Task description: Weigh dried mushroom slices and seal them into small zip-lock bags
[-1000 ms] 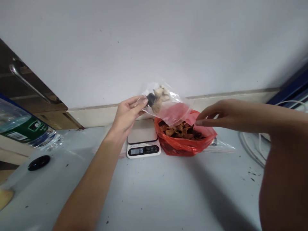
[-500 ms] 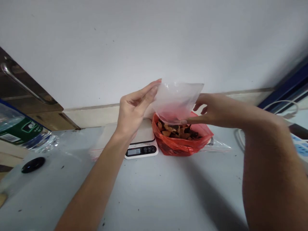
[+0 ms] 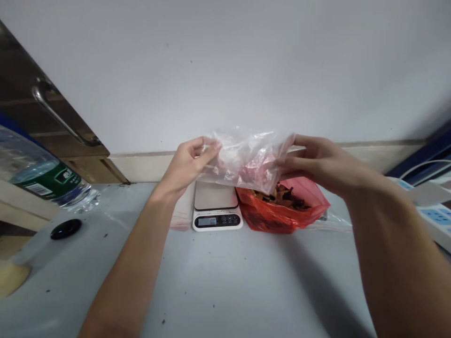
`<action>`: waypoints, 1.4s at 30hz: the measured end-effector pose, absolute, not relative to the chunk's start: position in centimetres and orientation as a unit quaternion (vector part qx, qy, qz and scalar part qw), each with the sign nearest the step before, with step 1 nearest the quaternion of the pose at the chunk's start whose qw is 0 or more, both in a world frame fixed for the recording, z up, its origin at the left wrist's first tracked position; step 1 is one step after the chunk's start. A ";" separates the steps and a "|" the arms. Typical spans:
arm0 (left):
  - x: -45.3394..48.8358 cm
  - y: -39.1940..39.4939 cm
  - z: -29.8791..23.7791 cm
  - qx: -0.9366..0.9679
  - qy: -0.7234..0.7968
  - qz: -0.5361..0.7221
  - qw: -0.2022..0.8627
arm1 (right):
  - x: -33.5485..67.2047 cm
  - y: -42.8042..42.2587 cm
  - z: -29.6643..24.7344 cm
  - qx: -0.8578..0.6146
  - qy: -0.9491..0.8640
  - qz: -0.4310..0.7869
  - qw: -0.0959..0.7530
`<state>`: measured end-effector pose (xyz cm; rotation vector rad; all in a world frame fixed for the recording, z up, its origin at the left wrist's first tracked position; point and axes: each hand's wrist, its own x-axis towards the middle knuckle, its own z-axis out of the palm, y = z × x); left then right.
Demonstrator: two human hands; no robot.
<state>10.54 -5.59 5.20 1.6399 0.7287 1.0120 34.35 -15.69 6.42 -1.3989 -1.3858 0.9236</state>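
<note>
Both my hands hold a clear plastic bag (image 3: 243, 159) stretched between them above the table. My left hand (image 3: 186, 162) pinches its left edge; my right hand (image 3: 313, 162) grips its right edge. The bag looks crumpled, and I cannot make out anything inside it. Below it stands a small white digital scale (image 3: 216, 206) with a lit display and a bare platform. Right of the scale sits an open red plastic bag (image 3: 285, 211) holding brown and dark dried pieces.
A large water bottle (image 3: 42, 176) with a green label lies at the left, a black cap (image 3: 66, 228) on the grey table near it. A white power strip and cable (image 3: 435, 211) lie at the right. A wooden cabinet with a metal handle (image 3: 59, 119) stands at the left.
One second ago my left hand alone held the clear bag with pieces in it over the red bag. Now both hands hold it, emptied and crumpled. The scale reading dropped to about zero.
</note>
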 end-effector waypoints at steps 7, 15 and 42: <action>3.8 -3.2 5.2 0.683 0.420 0.402 0.442 | 29.7 -14.5 6.1 -0.603 -0.555 0.297 0.490; -5.9 -1.5 3.2 0.594 0.639 0.263 0.411 | 17.7 -11.7 2.8 -0.517 -0.795 -0.019 0.316; 1.0 -0.6 -1.8 0.841 0.484 -0.018 0.242 | 14.2 -14.4 -1.2 -0.490 -0.839 0.211 0.110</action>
